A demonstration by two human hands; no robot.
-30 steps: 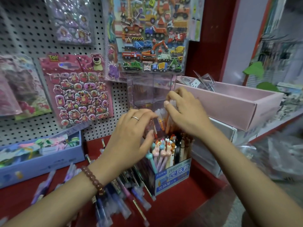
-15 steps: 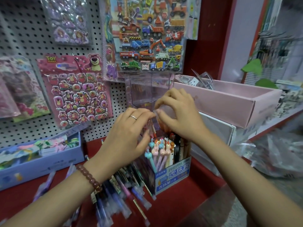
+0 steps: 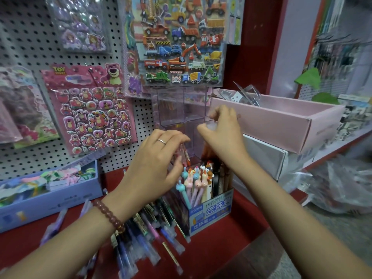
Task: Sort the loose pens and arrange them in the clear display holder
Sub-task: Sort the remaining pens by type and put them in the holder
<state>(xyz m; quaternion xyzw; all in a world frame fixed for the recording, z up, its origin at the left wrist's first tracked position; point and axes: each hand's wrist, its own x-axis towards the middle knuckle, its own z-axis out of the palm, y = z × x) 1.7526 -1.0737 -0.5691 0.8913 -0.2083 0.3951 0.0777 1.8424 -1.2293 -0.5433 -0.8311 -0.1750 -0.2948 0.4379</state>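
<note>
Left hand's (image 3: 155,166) grip pinches a pen (image 3: 187,158), right hand's (image 3: 223,135) pinches pens (image 3: 207,151) (tops blurred); lower each upright into one holder (image 3: 175,109) cell, clear of its walls.

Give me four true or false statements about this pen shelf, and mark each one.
1. The left hand wears a ring and pinches a pen. True.
2. Loose pens lie on the red shelf. True.
3. The animal-topped pens lie flat on the shelf. False: they stand upright in the blue carton.
4. The vehicle stickers lie on the shelf. False: they hang above the clear holder.
</note>
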